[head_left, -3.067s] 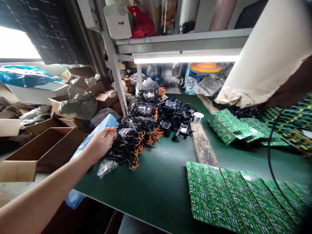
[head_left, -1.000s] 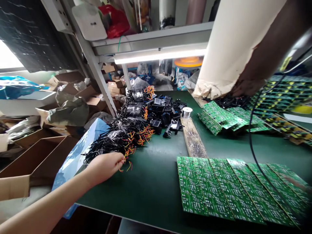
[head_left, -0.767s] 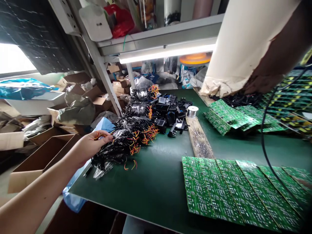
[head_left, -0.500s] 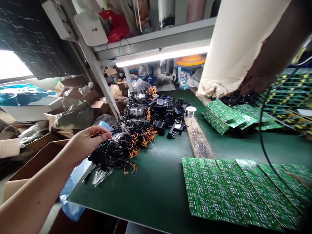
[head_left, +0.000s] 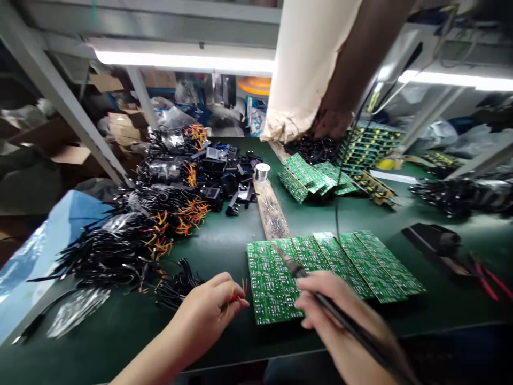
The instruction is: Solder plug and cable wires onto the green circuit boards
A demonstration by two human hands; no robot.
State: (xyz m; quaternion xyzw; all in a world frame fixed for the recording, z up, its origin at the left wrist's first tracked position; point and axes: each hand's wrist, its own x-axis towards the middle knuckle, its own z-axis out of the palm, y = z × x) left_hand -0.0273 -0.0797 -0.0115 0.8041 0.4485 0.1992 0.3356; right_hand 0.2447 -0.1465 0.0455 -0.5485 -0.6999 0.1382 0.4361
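My left hand [head_left: 208, 307] is closed in a pinch on a cable, whose thin red and yellow wire ends [head_left: 243, 287] stick out past the fingertips. Behind that hand lies a bunch of black cables [head_left: 180, 283], partly covered by it. My right hand [head_left: 336, 315] grips a soldering iron [head_left: 295, 268] like a pen. Its tip points to the upper left, over the row of overlapping green circuit boards [head_left: 276, 283]; whether it touches them I cannot tell. The left fingertips are just left of the nearest board's edge.
Bundled black cables [head_left: 116, 251] with orange ends pile up at left. Beyond are black plastic housings [head_left: 224, 171], a solder spool [head_left: 262, 172] and a scorched wooden strip [head_left: 274, 214]. More boards [head_left: 308, 174] lie under a wide duct [head_left: 308, 69]. Red-handled pliers [head_left: 487, 278] rest at right.
The view has turned right. My left hand has come from the cable pile to beside the boards, wires in its fingers. My right hand with the soldering iron is now in view.
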